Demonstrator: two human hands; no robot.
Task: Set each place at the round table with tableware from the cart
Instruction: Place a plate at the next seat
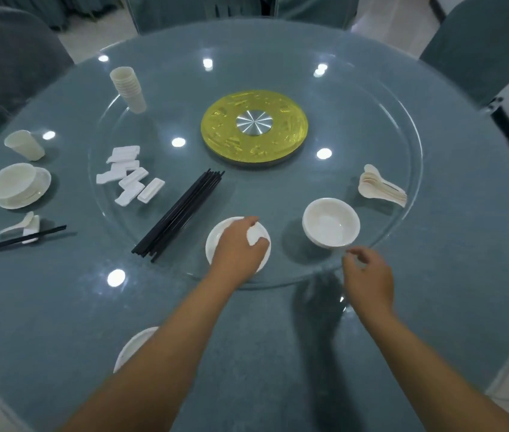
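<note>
Where hands reach, round table, glass turntable, covered chairs.

Under the fingers of the left hand lay a plain white plate. Just beyond the right hand's fingertips stood a white bowl, unpatterned. To the left of the left fingers the chopsticks were black, and the rests past them white. The cups and spoons were cream. Far ahead of both hands, the turntable hub was embossed gold around a brushed silver centre. The tablecloth was speckled grey-blue.
</note>
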